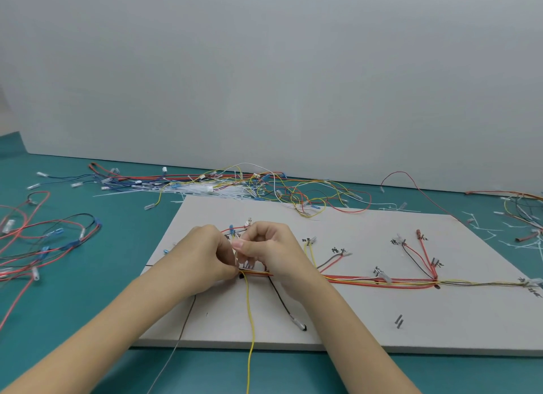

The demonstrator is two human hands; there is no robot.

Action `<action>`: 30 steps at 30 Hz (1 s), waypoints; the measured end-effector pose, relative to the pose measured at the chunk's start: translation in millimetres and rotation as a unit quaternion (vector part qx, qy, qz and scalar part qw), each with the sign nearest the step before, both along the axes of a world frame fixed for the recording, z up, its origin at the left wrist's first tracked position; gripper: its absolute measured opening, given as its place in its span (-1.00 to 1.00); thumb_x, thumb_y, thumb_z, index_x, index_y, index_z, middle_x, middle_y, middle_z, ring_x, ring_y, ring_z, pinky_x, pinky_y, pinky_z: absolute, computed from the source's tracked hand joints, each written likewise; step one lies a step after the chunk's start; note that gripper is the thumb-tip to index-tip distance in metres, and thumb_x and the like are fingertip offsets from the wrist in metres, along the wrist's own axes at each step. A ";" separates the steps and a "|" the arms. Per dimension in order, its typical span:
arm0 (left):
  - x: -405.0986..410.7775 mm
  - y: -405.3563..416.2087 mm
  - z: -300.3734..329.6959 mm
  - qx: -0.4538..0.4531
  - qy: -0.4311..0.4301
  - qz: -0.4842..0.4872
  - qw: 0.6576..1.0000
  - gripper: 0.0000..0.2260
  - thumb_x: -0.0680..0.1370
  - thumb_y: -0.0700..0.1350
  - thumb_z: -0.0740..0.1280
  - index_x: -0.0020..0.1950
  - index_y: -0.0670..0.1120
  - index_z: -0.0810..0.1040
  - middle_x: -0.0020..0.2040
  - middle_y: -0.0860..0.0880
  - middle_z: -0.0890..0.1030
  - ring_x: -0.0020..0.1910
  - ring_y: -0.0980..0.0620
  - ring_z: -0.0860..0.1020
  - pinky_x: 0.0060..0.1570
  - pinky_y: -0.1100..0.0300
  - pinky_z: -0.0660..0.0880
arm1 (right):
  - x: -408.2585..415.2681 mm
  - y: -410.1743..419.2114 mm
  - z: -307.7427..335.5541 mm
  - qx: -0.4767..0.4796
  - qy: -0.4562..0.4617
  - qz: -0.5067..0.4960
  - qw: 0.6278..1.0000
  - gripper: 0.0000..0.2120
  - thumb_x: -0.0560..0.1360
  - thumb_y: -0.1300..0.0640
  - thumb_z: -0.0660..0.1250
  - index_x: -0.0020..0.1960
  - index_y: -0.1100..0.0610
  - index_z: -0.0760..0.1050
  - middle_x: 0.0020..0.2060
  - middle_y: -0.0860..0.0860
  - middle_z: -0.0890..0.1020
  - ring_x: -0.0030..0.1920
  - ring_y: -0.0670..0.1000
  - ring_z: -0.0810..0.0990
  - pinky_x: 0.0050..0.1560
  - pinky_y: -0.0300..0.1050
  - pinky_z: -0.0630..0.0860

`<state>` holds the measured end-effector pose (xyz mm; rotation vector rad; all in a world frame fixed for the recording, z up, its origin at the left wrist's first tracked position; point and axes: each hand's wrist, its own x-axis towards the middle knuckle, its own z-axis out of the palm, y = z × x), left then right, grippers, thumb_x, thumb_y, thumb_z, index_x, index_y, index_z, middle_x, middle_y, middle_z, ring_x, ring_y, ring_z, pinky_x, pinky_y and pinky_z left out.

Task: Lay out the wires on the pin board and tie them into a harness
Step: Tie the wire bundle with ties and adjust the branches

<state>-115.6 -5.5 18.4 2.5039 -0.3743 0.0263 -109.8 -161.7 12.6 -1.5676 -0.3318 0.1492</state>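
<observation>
A white pin board (367, 326) lies on the teal table. A bundle of red, orange and yellow wires (379, 282) runs left to right across it, with branches fanning up to labelled pins. My left hand (202, 255) and my right hand (270, 246) meet over the bundle's left end. Both pinch a thin white cable tie (237, 251) that stands up between the fingertips, just above the wires. A yellow wire (251, 329) hangs from that spot over the board's front edge. A black wire (282, 302) branches down to a pin.
Loose wires (264, 185) and a heap of white cable ties (205, 191) lie behind the board. More red and blue wires (44, 241) sprawl at the left. Cut tie ends and wires (520, 217) litter the right. A grey wall stands behind the table.
</observation>
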 end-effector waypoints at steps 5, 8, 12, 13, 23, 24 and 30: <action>-0.7 -1.3 -2.5 -0.018 -0.009 -0.008 1.000 -0.92 0.36 -0.22 0.46 -0.31 -0.07 0.70 -0.46 0.05 0.60 -0.49 0.22 0.45 -0.41 0.34 0.37 | -0.7 -0.9 0.5 0.002 0.015 0.022 1.000 -0.77 0.49 0.36 0.36 -0.31 0.20 0.47 -0.45 0.09 0.55 -0.46 -0.06 0.48 -0.33 -0.22 0.40; 0.4 1.6 -1.4 -0.020 -0.002 -0.025 0.999 -0.89 0.37 -0.22 0.48 -0.34 -0.06 0.68 -0.52 0.14 0.55 -0.48 0.24 0.47 -0.43 0.42 0.33 | 0.1 -4.4 2.5 -0.025 -0.001 0.025 0.999 -0.84 0.50 0.31 0.37 -0.24 0.20 0.49 -0.41 0.06 0.57 -0.42 -0.07 0.51 -0.33 -0.24 0.43; 6.0 15.7 8.3 -0.052 0.037 -0.047 0.997 -0.90 0.36 -0.11 0.56 -0.31 0.01 0.68 -0.44 0.12 0.60 -0.47 0.23 0.50 -0.42 0.44 0.37 | 3.6 -6.0 1.2 -0.151 -0.106 -0.080 0.980 -0.76 0.51 -0.01 0.39 -0.21 0.14 0.53 -0.36 0.00 0.57 -0.34 -0.08 0.47 -0.26 -0.13 0.44; 8.2 22.3 10.7 -0.061 0.046 -0.044 0.996 -0.91 0.36 -0.09 0.57 -0.30 0.03 0.68 -0.42 0.11 0.62 -0.46 0.24 0.50 -0.42 0.44 0.38 | 4.5 -6.6 1.1 -0.164 -0.110 -0.097 0.975 -0.71 0.52 -0.09 0.36 -0.22 0.12 0.52 -0.34 0.04 0.58 -0.33 -0.06 0.47 -0.23 -0.07 0.46; 22.8 51.6 8.5 -0.057 0.049 -0.026 0.997 -0.86 0.45 -0.12 0.48 -0.26 0.12 0.68 -0.30 0.07 0.68 -0.35 0.20 0.58 -0.32 0.36 0.46 | 22.2 -38.5 2.2 -0.274 -0.091 -0.187 0.939 -0.76 0.56 0.09 0.23 -0.22 0.17 0.55 -0.28 0.06 0.63 -0.20 0.07 0.57 -0.18 -0.10 0.44; 23.5 50.1 7.0 -0.060 0.026 -0.017 0.998 -0.86 0.47 -0.10 0.47 -0.26 0.11 0.68 -0.30 0.07 0.68 -0.35 0.20 0.57 -0.31 0.32 0.47 | 24.4 -43.9 2.3 -0.283 -0.089 -0.193 0.935 -0.78 0.54 0.11 0.24 -0.23 0.14 0.54 -0.28 0.03 0.62 -0.21 0.04 0.56 -0.18 -0.11 0.44; 22.7 40.1 -1.9 -0.014 -0.029 0.011 0.999 -0.85 0.51 -0.07 0.43 -0.27 0.07 0.64 -0.30 0.08 0.65 -0.26 0.15 0.57 -0.23 0.26 0.48 | 29.9 -62.8 -4.6 -0.369 -0.070 -0.210 0.903 -0.86 0.49 0.18 0.24 -0.12 0.12 0.59 -0.14 -0.03 0.63 -0.09 0.00 0.57 -0.06 -0.12 0.50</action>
